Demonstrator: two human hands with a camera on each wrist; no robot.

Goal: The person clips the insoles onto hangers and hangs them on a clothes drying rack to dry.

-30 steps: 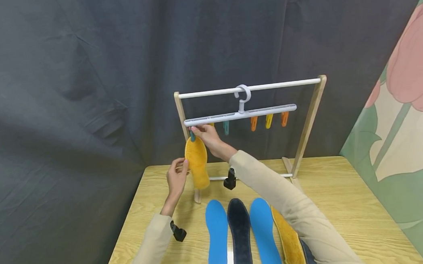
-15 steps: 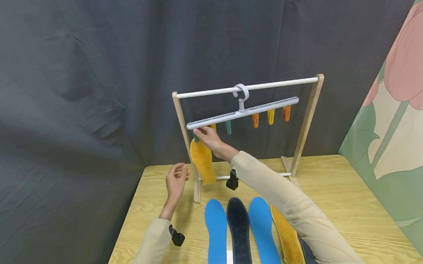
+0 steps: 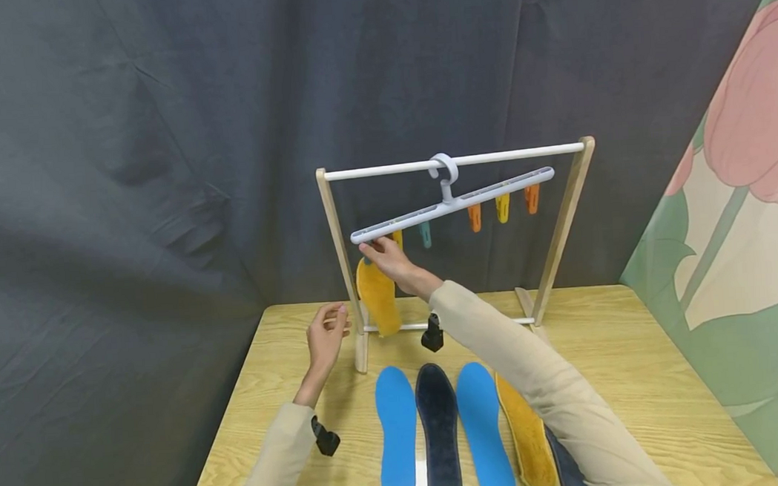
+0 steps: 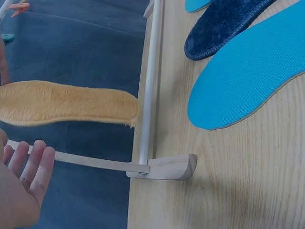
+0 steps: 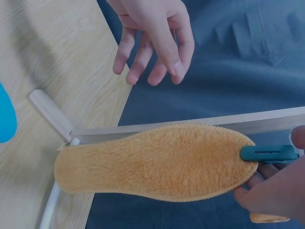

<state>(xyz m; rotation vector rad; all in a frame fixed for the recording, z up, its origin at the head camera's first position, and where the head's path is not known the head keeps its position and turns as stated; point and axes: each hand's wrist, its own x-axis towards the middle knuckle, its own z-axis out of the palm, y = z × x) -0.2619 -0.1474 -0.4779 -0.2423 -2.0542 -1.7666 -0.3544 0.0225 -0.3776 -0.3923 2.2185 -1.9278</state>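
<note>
A fuzzy yellow insole [image 3: 377,296] hangs toe up from a teal clothes peg [image 5: 269,153] at the left end of a pale hanger [image 3: 480,195]. My right hand [image 3: 398,263] is at that end, thumb and fingers curled about the peg's upper part, partly cut off in the right wrist view. The hanger tilts, its left end low, its hook over the white rod [image 3: 378,171]. Left of the insole, apart from it, my left hand [image 3: 326,341] hovers with loosely bent fingers, holding nothing.
Several insoles lie on the wooden table [image 3: 253,430]: a blue insole [image 3: 397,436], a dark insole [image 3: 438,433], another blue insole [image 3: 484,434], a yellow insole [image 3: 528,442] and a dark one partly under my right sleeve. More pegs hang along the hanger. The rack's wooden post [image 3: 563,240] stands right.
My left hand has come off the insole's edge and drawn slightly away. The hanger's left end has dropped and its right end risen, the insole and my right hand shifting slightly right.
</note>
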